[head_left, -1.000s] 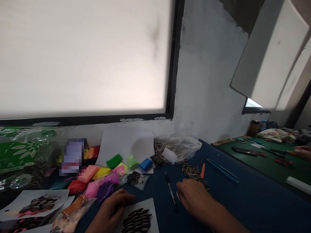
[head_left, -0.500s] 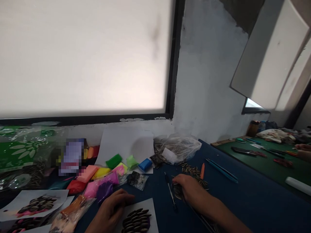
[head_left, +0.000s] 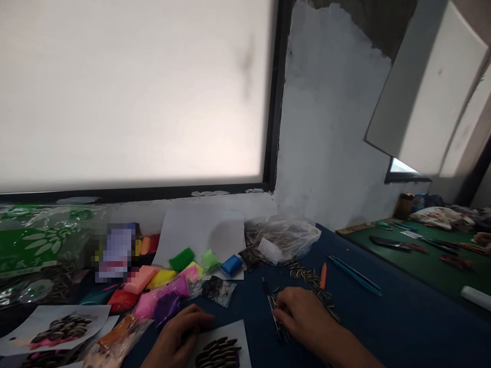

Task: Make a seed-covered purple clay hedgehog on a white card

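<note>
My left hand (head_left: 180,335) lies at the upper left corner of a white paper card (head_left: 245,340), fingers loosely stretched out and holding nothing. On the card, dark sunflower seeds (head_left: 220,352) sit in overlapping rows. To the right, my right hand (head_left: 303,317) is low over the blue table with fingers curled together. Its fingertips are beside a dark pen (head_left: 267,296), and whatever they grip is hidden. Loose striped sunflower seeds (head_left: 303,272) are scattered beyond and around this hand. An orange stick (head_left: 323,276) lies among them.
Blue tweezers (head_left: 356,276) lie on the right. Bright clay packets (head_left: 161,278), a plastic bag of seeds (head_left: 284,237) and white sheets (head_left: 199,230) line the back. Another seed-covered card (head_left: 57,329) is at left. A green table (head_left: 418,263) with tools and another person's hand is far right.
My right hand has pulled slightly nearer, its fingers shifting from the seeds toward the pen's lower part. My left hand keeps its place on the card. The whole view has shifted slightly.
</note>
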Tool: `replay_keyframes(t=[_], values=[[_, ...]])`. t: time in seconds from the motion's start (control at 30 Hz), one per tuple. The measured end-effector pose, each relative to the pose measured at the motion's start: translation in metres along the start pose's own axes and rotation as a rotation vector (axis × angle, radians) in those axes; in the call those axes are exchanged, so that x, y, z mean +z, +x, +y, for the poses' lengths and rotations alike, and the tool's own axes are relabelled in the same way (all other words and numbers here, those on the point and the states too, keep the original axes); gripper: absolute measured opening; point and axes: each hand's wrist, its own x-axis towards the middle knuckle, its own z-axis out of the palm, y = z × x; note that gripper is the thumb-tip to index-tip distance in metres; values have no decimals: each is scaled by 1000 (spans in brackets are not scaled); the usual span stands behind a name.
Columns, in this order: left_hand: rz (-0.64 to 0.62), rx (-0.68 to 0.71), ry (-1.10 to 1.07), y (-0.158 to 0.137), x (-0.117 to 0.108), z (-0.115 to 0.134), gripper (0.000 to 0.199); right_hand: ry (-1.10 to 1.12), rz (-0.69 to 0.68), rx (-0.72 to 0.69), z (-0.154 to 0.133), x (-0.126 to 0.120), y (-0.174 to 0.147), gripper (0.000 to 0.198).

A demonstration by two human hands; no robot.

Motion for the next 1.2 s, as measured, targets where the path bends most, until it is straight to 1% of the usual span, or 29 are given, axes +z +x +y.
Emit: replay_keyframes(t=[0.13, 0.27, 0.4, 0.5, 0.57, 0.67, 0.8, 0.93, 1.03, 1.2], values=[[-21, 1, -13, 3, 2, -9, 37, -27, 5, 1, -9, 13, -1, 10], [-27, 20, 8, 3, 1, -12, 35, -44, 16, 32, -14, 19, 0, 12], [-13, 37, 20, 1, 2, -17, 35, -78, 39, 67, -12, 9, 3, 15], [-4, 36, 2, 1, 3, -19, 36, -127, 59, 109, 0, -3, 7, 17], [-5, 31, 2, 2, 3, -19, 37, -160, 42, 142, 10, -8, 8, 16], [3, 24, 12, 3, 3, -19, 38, -196, 1, 172, 19, -9, 9, 19], [4, 35, 35, 2, 2, -22, 37, -204, -26, 153, 15, -5, 6, 18], [-1, 61, 14, 1, 3, -23, 37, -165, -53, 91, 5, -3, 0, 13], [-1, 50, 3, 2, 3, -23, 37, -134, -45, 53, 2, -4, -1, 14], [-1, 17, -15, 2, 3, -18, 37, -130, -14, 101, 7, -3, 5, 16]])
